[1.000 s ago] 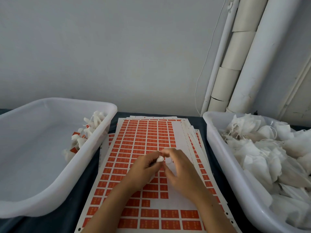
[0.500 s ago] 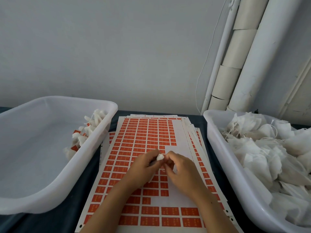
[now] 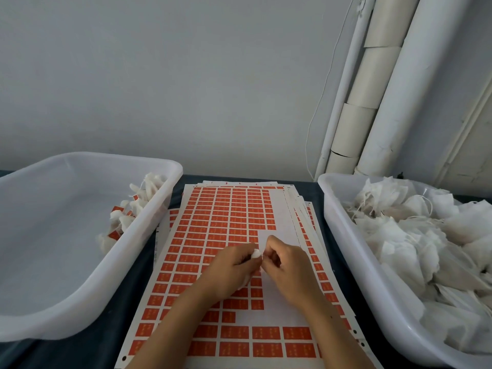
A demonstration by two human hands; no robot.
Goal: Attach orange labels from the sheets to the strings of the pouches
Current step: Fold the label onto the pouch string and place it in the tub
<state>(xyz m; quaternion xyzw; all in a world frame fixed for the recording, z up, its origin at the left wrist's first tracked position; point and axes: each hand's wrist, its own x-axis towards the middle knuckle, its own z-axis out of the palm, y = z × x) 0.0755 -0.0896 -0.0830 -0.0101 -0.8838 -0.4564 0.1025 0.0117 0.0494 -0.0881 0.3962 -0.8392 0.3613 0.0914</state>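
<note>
A stack of white sheets [image 3: 229, 219] covered in rows of small orange labels lies on the dark table between two tubs. Over its middle, my left hand [image 3: 229, 270] grips a small white pouch [image 3: 256, 253], whose top pokes out between thumb and fingers. My right hand [image 3: 286, 265] sits right beside it, fingertips curled and pinching at the pouch's top, where a string or label is too small to make out. Both hands touch at the fingertips.
A white plastic tub [image 3: 66, 262] on the left holds a small heap of pouches with orange labels [image 3: 127, 217] in its far right corner. A second tub [image 3: 354, 251] on the right is piled with plain white pouches [image 3: 426, 235]. White pipes [image 3: 386, 83] stand behind.
Both hands stay joined over the sheet and have drifted slightly toward me and to the right; the fingers keep working at the pouch's top. The view tilted a little.
</note>
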